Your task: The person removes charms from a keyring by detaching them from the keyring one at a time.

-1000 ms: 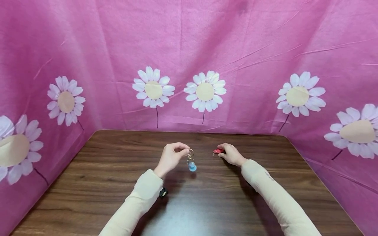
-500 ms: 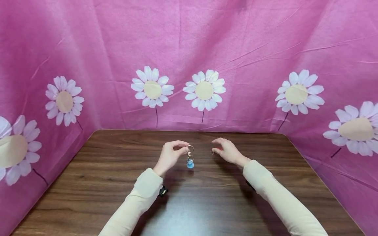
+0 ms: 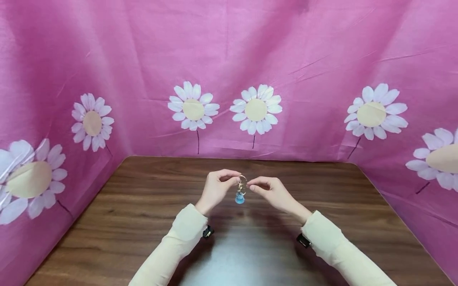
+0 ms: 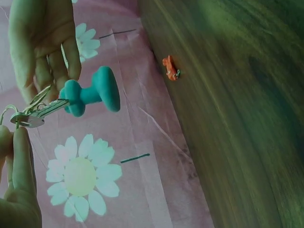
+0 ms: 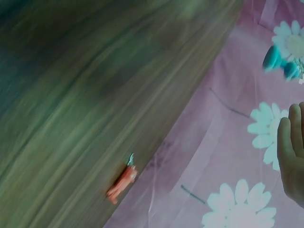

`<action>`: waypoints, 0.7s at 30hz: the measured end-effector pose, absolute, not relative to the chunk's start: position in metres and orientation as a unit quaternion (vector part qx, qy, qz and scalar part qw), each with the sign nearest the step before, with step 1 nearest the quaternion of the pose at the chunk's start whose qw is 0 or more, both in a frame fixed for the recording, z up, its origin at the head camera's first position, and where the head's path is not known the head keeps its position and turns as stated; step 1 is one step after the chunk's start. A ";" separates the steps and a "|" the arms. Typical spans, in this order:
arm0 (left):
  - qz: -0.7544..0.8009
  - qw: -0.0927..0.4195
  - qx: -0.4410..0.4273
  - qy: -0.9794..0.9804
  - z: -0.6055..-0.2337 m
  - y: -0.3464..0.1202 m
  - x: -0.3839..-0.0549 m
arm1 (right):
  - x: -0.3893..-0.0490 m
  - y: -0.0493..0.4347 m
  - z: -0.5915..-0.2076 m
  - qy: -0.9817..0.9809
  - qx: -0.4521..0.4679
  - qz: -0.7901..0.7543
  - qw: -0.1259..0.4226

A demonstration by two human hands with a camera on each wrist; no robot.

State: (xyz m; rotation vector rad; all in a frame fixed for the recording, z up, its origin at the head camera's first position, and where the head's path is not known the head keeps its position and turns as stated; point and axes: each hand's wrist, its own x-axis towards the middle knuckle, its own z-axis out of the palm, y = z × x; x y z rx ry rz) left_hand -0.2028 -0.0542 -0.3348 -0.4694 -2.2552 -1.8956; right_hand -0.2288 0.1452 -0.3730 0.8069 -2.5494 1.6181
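Observation:
My left hand [image 3: 216,190] pinches a gold key ring [image 3: 244,178] between thumb and index finger, above the table. From the ring hang metal keys [image 4: 45,110] and a blue rubbery pendant [image 4: 92,91] with two rounded ends, like a big push pin. My right hand [image 3: 277,192] is just right of the ring, its thumb and index fingertips close together. Whether these fingertips touch the ring or keys, I cannot tell. A small red figure-like charm [image 4: 170,68] with a metal clasp lies on the table in both wrist views; in the head view it cannot be seen.
The brown wooden table [image 3: 143,222] is enclosed at the back and sides by a pink cloth [image 3: 150,47] printed with white daisies. A dark wrist device [image 3: 304,240] sits by each sleeve cuff.
My right hand has let go of the red charm and moved left to beside the key ring. My left hand still holds the ring, slightly further right in the head view.

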 end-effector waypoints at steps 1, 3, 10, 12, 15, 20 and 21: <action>-0.632 0.075 -0.163 -0.754 -0.335 -0.052 -0.203 | -0.227 0.144 -0.373 -0.813 0.257 0.522 0.001; -0.631 0.072 -0.170 -0.753 -0.336 -0.050 -0.203 | -0.226 0.142 -0.374 -0.807 0.253 0.534 -0.013; -0.638 0.081 -0.177 -0.745 -0.339 -0.048 -0.203 | -0.227 0.131 -0.379 -0.753 0.239 0.609 -0.073; -0.643 0.078 -0.183 -0.740 -0.340 -0.047 -0.203 | -0.228 0.129 -0.381 -0.741 0.232 0.625 -0.081; -0.649 0.077 -0.189 -0.733 -0.340 -0.046 -0.203 | -0.227 0.129 -0.381 -0.741 0.216 0.631 -0.080; -0.648 0.091 -0.189 -0.733 -0.350 -0.046 -0.210 | -0.227 0.132 -0.380 -0.754 0.211 0.617 -0.080; -0.645 0.096 -0.189 -0.734 -0.354 -0.046 -0.212 | -0.227 0.133 -0.380 -0.758 0.212 0.612 -0.078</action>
